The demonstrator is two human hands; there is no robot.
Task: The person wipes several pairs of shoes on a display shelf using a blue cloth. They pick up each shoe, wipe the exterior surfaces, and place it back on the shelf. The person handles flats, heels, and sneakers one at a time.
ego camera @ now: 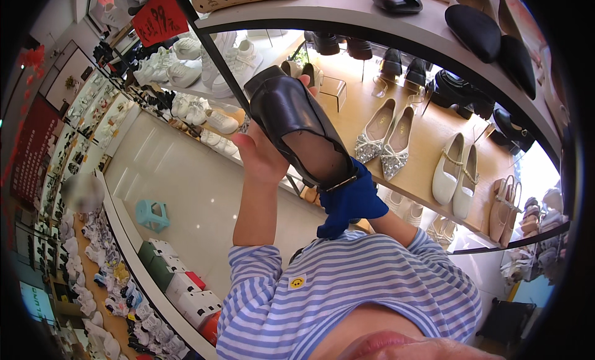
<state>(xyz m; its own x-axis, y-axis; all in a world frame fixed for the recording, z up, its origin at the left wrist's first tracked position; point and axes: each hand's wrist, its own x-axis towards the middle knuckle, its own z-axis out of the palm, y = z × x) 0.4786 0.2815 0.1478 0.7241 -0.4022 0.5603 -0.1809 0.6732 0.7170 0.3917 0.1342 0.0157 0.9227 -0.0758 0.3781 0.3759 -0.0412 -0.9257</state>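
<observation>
My left hand supports a black leather square-toe shoe from beneath, palm up. The thumb lies on the near-left side and fingertips show past the far edge. The toe points to the upper left, and the brown lining shows in the wavy-edged opening. A thin gold-coloured strip runs by the heel. Against that heel end sits a bunched blue cloth. It covers my right hand, so the fingers are hidden; only the forearm emerges below it.
A wooden display shelf ahead holds glittery pointed flats, white flats and black shoes. White sneakers stand to the left. A turquoise stool and shoe boxes rest on the tiled floor. A black shelf post rises near the shoe's toe.
</observation>
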